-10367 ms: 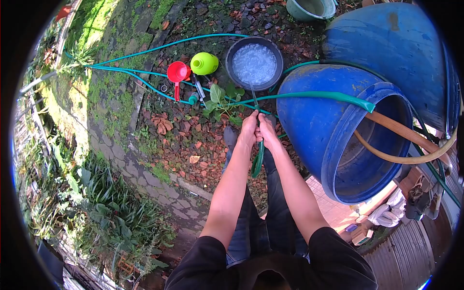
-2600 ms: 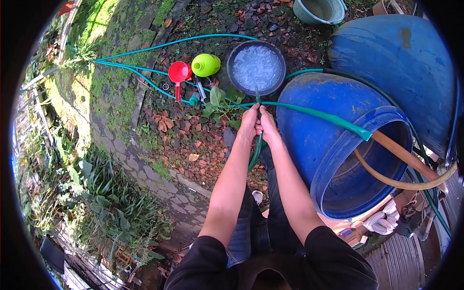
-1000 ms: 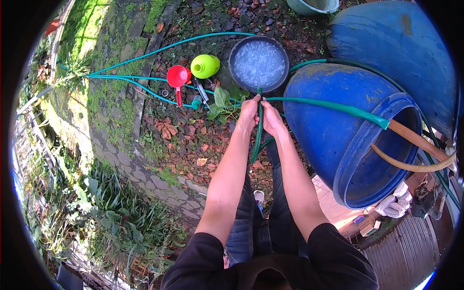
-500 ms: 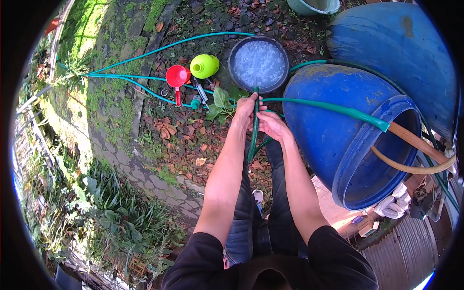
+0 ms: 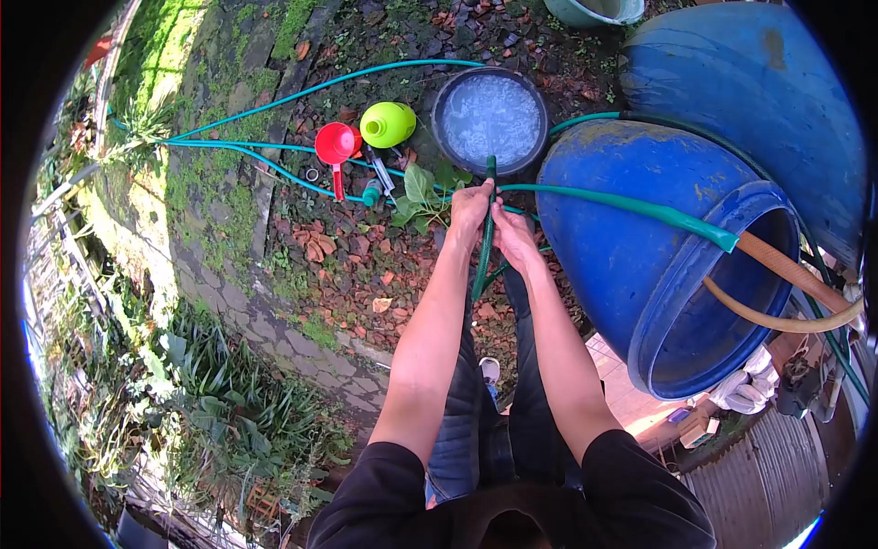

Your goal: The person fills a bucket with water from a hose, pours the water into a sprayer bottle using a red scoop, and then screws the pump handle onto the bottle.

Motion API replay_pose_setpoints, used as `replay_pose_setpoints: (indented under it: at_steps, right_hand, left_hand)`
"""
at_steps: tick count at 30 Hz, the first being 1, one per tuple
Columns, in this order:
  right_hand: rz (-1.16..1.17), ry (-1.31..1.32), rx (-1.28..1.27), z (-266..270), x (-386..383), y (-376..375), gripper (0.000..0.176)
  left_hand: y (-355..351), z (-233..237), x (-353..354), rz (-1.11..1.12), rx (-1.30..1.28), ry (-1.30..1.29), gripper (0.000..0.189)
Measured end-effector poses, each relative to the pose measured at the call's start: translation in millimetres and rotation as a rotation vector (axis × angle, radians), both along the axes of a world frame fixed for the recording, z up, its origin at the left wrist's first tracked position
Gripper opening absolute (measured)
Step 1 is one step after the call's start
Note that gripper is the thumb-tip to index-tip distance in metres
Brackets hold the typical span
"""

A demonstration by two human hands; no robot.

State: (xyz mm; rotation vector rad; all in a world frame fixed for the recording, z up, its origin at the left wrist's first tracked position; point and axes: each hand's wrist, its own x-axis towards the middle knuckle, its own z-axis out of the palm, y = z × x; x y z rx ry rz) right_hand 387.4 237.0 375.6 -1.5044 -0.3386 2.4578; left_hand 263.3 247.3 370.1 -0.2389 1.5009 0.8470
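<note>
A green garden hose (image 5: 485, 249) runs between my two hands, its end pointing at a round black bucket (image 5: 440, 137). My left hand (image 5: 470, 207) is closed around it just below the end. Against the hose's other side, slightly lower, my right hand (image 5: 515, 236) is closed with its fingertips on it, partly hidden. Bubbly water (image 5: 492, 114) fills much of the bucket, and the hose end sits at its near rim. Left of the bucket lie a yellow-green bottle (image 5: 388, 124), a red dipper (image 5: 337, 145) and a teal hose fitting (image 5: 371, 193).
A big blue barrel (image 5: 631, 229) lies tilted on my right, its mouth facing me, with a brown hose (image 5: 777, 259) beside it. Behind is another blue drum (image 5: 750, 82). A pale green basin (image 5: 594, 11) stands at the top. Thin teal hoses (image 5: 274, 101) cross the ground.
The hose end has risen slightly and shifted a little right. My right hand has turned, its fingers now more upright along the hose. The bubbling in the bucket looks less spread out.
</note>
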Motion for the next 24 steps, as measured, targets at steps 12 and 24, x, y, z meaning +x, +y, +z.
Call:
replay_pose_setpoints:
  at_steps: [12,24]
  right_hand:
    - [0.219,0.063,-0.032,13,2,-26,0.034]
    - [0.151,-0.115,0.088,-18,-8,-4,0.056]
  left_hand:
    - [15,2,-8,-0.001,-0.095,0.138,0.038]
    - [-10,-7,-22,-0.133,0.070,-0.110,0.030]
